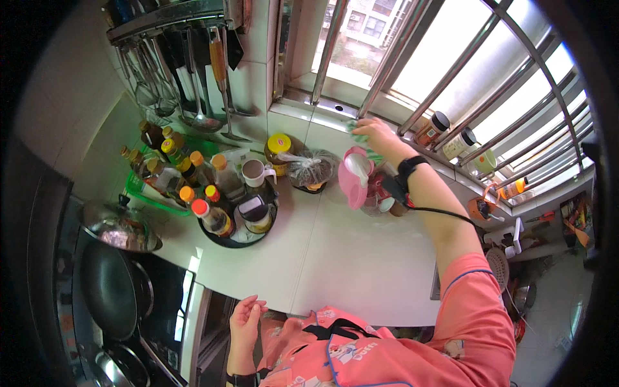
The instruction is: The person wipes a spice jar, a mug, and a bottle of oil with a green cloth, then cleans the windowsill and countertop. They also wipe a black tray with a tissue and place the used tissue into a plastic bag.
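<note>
My right hand (376, 135) reaches to the tiled ledge below the window and holds a green-and-white cloth (358, 137) against it. Just under that arm stand a pink plastic pitcher (351, 184) and a clear container (373, 205) with red-labelled contents, partly covered by the wrist strap and cable. My left hand (247, 314) hangs by the counter's front edge, fingers loosely curled, with nothing in it. Between the two hands stretches the white countertop (358, 256).
Sauce bottles and a mug (256, 172) crowd a black round tray (237, 243) and a green basket (159, 199). A wok (109, 290) rests on the stove at left. Utensils (198, 116) hang above. Metal window bars (447, 72) and jars (433, 128) line the sill.
</note>
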Tool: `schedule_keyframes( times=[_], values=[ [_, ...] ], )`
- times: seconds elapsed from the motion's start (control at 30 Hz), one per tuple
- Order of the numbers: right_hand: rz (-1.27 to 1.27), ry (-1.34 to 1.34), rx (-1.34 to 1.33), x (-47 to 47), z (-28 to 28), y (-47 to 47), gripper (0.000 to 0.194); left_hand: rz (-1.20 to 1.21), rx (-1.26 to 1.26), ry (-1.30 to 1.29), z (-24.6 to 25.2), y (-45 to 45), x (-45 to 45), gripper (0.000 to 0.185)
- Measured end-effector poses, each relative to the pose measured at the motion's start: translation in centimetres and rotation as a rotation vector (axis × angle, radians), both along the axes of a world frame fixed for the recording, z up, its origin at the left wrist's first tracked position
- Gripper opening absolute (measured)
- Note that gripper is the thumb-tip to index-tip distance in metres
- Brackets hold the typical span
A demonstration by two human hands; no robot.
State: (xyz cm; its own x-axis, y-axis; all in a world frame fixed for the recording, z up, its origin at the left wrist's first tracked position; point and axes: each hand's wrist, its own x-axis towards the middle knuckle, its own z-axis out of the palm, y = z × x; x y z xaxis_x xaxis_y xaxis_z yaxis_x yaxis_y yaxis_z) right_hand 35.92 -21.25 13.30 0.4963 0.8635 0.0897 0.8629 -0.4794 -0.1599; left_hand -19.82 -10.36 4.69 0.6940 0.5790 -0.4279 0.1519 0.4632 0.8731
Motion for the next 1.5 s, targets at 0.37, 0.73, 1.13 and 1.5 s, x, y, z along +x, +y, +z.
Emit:
schedule_keyframes(
  times=[0.37,0.73,1.13,1.5],
  values=[
    [-0.112,0.143,-0.050,-2.5,1.4,6.7,0.054,-0.107,-0.033,-0.060,0.7,11.4,0.0,0.027],
    [-0.016,0.106,0.023,-1.9,-0.4,12.8,0.048,0.027,-0.009,-0.074,1.1,11.7,-0.9,0.029],
    [-0.043,0.137,-0.102,-2.3,0.9,12.1,0.048,-0.060,0.128,0.008,3.3,8.6,2.9,0.031],
    [-0.102,0.021,-0.176,-5.1,2.5,11.9,0.052,-0.171,0.145,0.063,4.0,9.9,4.6,0.029]
  ],
)
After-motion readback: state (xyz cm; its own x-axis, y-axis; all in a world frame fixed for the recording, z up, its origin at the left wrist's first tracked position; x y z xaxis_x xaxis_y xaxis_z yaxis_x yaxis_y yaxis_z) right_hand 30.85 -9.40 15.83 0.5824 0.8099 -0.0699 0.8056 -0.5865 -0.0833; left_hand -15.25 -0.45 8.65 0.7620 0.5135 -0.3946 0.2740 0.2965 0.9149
